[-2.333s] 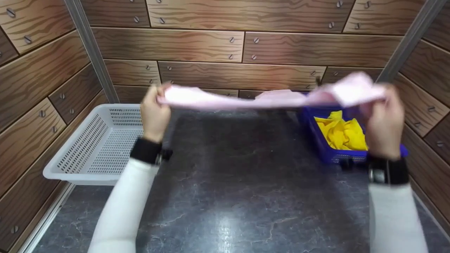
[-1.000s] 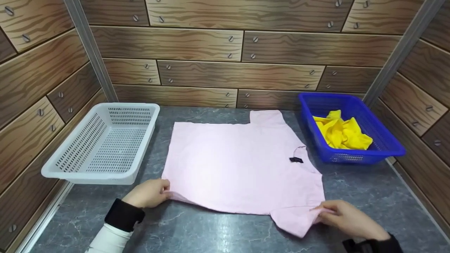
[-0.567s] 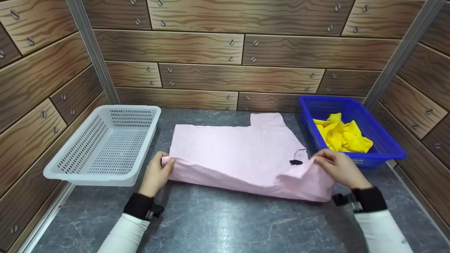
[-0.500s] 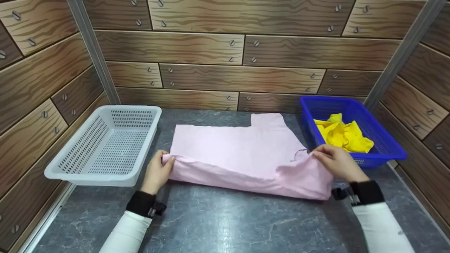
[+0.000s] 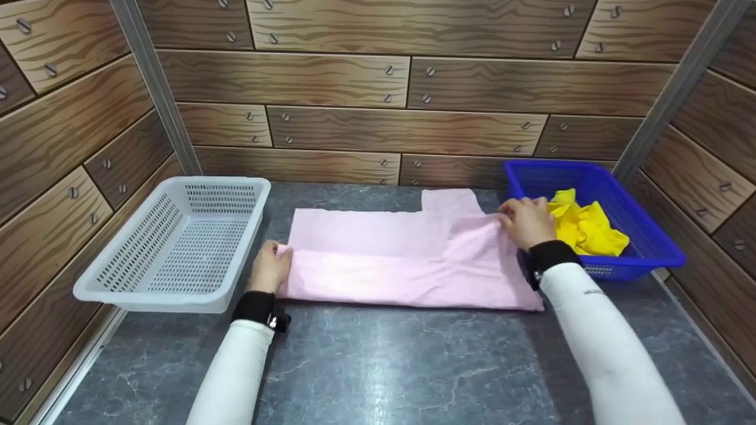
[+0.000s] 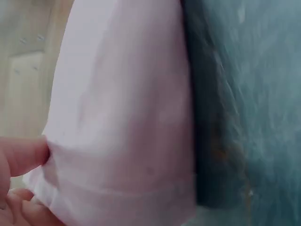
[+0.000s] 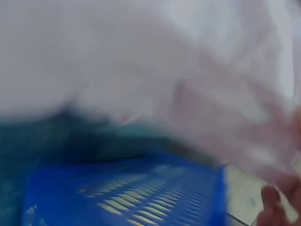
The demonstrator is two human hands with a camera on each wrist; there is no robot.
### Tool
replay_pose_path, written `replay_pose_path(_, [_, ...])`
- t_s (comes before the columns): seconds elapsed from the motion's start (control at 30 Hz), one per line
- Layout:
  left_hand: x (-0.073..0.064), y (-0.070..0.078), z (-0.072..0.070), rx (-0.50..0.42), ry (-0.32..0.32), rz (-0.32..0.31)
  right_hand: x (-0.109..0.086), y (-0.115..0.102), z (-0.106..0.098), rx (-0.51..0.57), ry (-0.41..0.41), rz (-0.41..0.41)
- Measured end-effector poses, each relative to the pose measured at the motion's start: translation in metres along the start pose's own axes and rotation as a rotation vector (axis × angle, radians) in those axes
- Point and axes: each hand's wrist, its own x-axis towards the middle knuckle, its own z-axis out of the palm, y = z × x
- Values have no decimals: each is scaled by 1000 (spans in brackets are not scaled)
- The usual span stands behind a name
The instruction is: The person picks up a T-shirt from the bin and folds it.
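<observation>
A pink T-shirt [image 5: 378, 271] lies on the grey table with its near half folded over toward the back. My left hand [image 5: 270, 268] pinches the shirt's hem corner at the left end; the left wrist view shows thumb and fingers [image 6: 28, 157] on the cloth. At the right end, my right hand [image 5: 527, 221] pinches the folded-over sleeve, close to the blue basket's near left side. In the right wrist view the fingertips [image 7: 275, 202] hold the pink cloth, which is blurred. One sleeve [image 5: 452, 202] still shows flat at the back. The neckline and its black label are covered.
An empty white plastic basket [image 5: 227, 283] stands at the left. The blue basket [image 5: 644, 236] at the back right holds a crumpled yellow cloth [image 5: 587, 230]. Wood-patterned walls [image 5: 336, 82] enclose the table [image 5: 366, 366] at the back and sides.
First stretched in the air, the shirt was laid flat. Both hands then lifted its near edge and carried it toward the back. Over the last half second the right hand moved back and left.
</observation>
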Motion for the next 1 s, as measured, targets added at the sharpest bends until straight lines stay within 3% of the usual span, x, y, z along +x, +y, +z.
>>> replay_pose_path(0.1, [1, -6, 1, 92, -94, -68, -11, -7, 11, 5, 55, 27])
replay_pose_path(0.17, [-3, -8, -4, 131, -148, -85, -28, -13, 10, 86, 73, 28])
replay_pose_path(0.23, [-8, -9, -12, 147, -196, -92, -49, -14, 5, 165, 36, 41])
replay_pose_path(0.33, [-14, -7, -25, 169, -263, -102, -76, -4, -6, 231, -106, 127])
replay_pose_path(0.47, [-17, -7, -34, 205, -314, -109, -96, 23, -11, 187, -280, 280])
replay_pose_path(0.57, [-16, -9, -35, 239, -345, -108, -104, 40, -7, 146, -364, 333])
replay_pose_path(0.73, [-13, -14, -35, 253, -357, -89, -108, 52, 5, 169, -434, 389])
replay_pose_path(1.0, [-13, -15, -34, 214, -303, -48, -111, 55, 5, 200, -426, 389])
